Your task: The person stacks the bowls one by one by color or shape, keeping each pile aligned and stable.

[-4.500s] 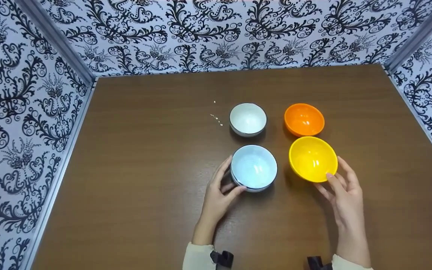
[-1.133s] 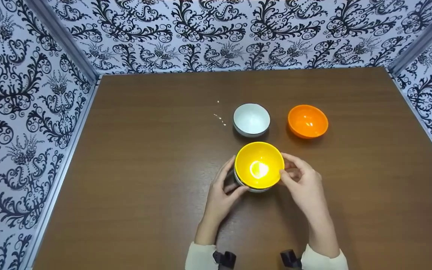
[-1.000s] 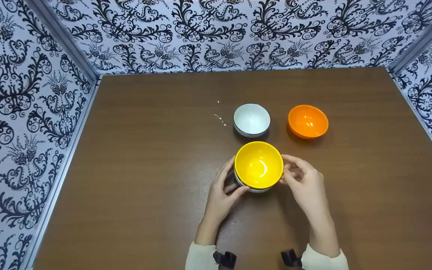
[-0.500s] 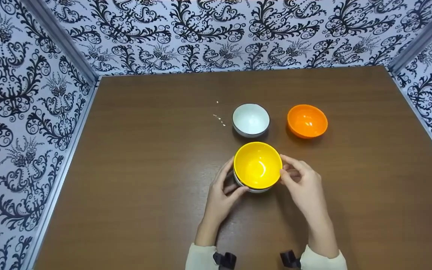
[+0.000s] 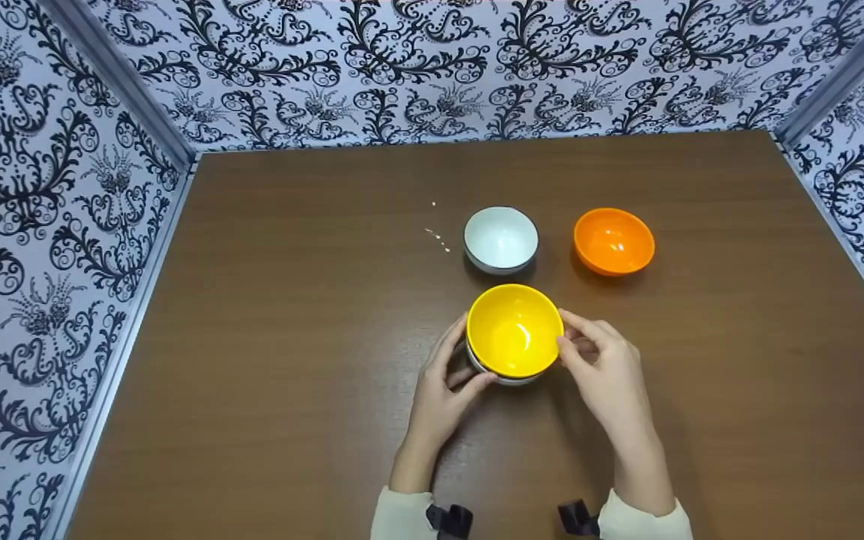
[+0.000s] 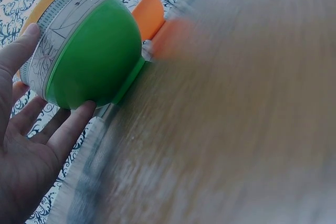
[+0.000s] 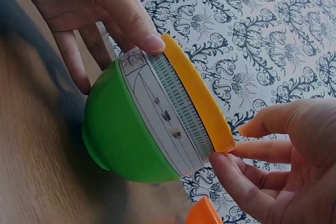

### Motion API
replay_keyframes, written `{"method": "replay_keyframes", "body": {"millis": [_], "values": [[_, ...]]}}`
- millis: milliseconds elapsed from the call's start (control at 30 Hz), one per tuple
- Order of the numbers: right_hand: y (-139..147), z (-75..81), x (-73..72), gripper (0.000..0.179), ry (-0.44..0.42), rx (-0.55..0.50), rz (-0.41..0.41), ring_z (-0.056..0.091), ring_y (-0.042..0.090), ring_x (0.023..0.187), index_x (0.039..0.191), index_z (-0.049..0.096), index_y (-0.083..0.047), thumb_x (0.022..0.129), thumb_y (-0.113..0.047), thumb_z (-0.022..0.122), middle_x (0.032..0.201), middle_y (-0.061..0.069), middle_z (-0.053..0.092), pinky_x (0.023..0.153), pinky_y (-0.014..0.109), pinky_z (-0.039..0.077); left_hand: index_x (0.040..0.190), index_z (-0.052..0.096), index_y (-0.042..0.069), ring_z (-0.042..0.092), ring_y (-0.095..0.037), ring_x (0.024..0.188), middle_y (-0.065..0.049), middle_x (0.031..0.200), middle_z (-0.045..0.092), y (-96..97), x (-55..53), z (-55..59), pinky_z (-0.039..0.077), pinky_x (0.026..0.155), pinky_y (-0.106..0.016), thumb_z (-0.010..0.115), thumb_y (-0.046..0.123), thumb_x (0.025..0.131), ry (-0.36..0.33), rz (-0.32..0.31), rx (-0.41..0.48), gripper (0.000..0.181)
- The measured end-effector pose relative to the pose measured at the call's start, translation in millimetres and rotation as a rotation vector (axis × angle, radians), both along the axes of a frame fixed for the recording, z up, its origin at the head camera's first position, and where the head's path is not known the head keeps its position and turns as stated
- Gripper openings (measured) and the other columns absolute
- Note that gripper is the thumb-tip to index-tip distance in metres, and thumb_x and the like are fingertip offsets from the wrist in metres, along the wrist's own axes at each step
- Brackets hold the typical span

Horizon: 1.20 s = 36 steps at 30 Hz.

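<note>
A stack of nested bowls stands on the table in front of me. The yellow bowl (image 5: 514, 330) sits topmost. Below its rim, the right wrist view shows a band of teal dashes (image 7: 181, 103), a white bowl with a floral drawing (image 7: 160, 116) and, lowest, a green bowl (image 7: 123, 129). My left hand (image 5: 436, 397) grips the stack from the left, thumb near the upper rims and fingers around the side and under the green bowl. My right hand (image 5: 612, 375) holds the yellow bowl's right edge between thumb and fingers. The lower bowls' insides are hidden.
Behind the stack stands a pale white bowl (image 5: 501, 240), with an orange bowl (image 5: 613, 241) to its right. Small white specks (image 5: 438, 238) lie left of the white bowl. Patterned walls (image 5: 417, 71) bound the wooden table (image 5: 289, 315) at the back and sides.
The right hand has brought the yellow bowl leftward from beside the orange bowl onto the stack. The left hand has kept its grip. Over the last second almost nothing has moved.
</note>
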State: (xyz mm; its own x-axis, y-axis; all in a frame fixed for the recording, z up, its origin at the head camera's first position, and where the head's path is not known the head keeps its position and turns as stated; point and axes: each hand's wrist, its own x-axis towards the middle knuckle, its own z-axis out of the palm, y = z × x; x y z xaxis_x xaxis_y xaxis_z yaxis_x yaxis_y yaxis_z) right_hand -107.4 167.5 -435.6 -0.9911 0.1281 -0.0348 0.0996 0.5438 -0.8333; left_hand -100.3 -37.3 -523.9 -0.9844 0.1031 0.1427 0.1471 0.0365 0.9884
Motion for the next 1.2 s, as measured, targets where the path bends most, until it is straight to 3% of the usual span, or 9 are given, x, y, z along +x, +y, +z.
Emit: {"method": "replay_keyframes", "body": {"millis": [733,1200], "values": [[0.9,2.8,-0.7,0.036,-0.017,0.064,0.020,0.065,0.023,0.092,0.131,0.066,-0.005,0.095,-0.012,0.065,0.101,0.013,0.065,0.075,0.004,0.049,0.154,0.038,0.021,0.046,-0.026,0.141,-0.005,0.159,0.038,0.6,-0.2,-0.1,0.056,0.097,-0.027,0.078,0.026,0.086,0.005,0.012,-0.010,0.080],[0.8,8.7,-2.0,0.037,-0.047,0.119,0.038,0.065,0.021,0.092,0.132,0.065,-0.007,0.096,-0.015,0.064,0.103,0.012,0.066,0.084,0.019,0.057,0.155,0.036,0.019,0.047,-0.023,0.140,-0.003,0.158,0.038,0.7,-0.7,-0.3,0.056,0.097,-0.027,0.078,0.028,0.085,0.017,-0.002,-0.014,0.082]]}}
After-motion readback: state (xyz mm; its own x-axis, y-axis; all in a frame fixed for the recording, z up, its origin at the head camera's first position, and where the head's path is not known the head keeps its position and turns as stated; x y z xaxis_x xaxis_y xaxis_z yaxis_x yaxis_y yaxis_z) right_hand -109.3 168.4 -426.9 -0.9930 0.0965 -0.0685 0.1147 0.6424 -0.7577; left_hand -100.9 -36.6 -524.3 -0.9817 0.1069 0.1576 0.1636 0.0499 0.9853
